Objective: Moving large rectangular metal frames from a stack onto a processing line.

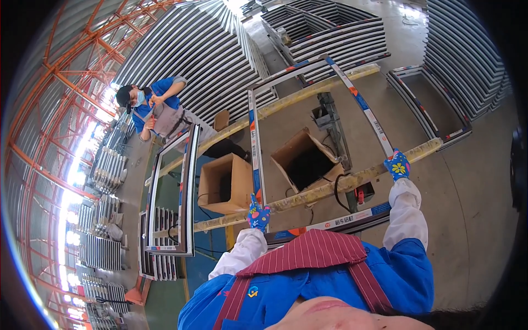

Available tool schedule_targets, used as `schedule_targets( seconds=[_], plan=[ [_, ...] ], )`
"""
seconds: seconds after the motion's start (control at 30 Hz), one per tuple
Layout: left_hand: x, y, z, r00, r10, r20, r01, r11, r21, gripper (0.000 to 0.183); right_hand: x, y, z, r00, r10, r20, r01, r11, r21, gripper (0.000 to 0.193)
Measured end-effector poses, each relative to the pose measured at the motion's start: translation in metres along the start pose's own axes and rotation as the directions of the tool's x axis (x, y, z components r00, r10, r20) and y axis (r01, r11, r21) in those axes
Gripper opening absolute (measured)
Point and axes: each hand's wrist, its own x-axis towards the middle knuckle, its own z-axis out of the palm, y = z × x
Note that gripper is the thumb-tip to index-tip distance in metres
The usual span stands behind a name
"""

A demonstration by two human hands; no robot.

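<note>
A large rectangular window frame (367, 113), its bars covered in printed white, blue and orange film, lies across two tape-wrapped rails. Its near bar (335, 223) is close to my body. My left hand (258, 215), in a blue flowered glove, grips the left side bar near its lower end, one finger stretched along the bar. On the right side bar, my right hand (397, 166), gloved alike, is closed just above the near rail (352, 180). The undersides of both hands are hidden.
Two cardboard boxes (217, 184) stand beneath the rails. Another frame (187, 190) leans at the left, near a co-worker (159, 107) in blue. Tall stacks of frames (187, 52) rise behind, with more frames (432, 104) on the right. A cable (340, 192) loops over the near rail.
</note>
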Motion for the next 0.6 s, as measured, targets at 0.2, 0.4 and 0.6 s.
schedule_targets(
  seconds=[0.2, 0.4, 0.6],
  plan=[
    [-0.0012, 0.0006, 0.0001, 1.000, -0.003, 0.017, 0.003, 1.000, -0.016, 0.086, -0.0017, -0.0024, -0.0038, 0.999, 0.034, 0.040, -0.033, 0.999, -0.012, 0.042],
    [-0.0023, 0.0019, 0.0001, 1.000, -0.001, -0.008, 0.001, 1.000, -0.006, 0.082, -0.0002, 0.0015, 0.0020, 0.999, -0.029, -0.028, 0.027, 0.997, -0.067, 0.039],
    [-0.0005, -0.0016, 0.0027, 0.999, 0.018, -0.045, -0.018, 1.000, 0.000, 0.082, -0.0001, 0.0011, 0.0037, 0.993, -0.066, -0.093, 0.055, 0.992, -0.118, 0.039]
  ],
)
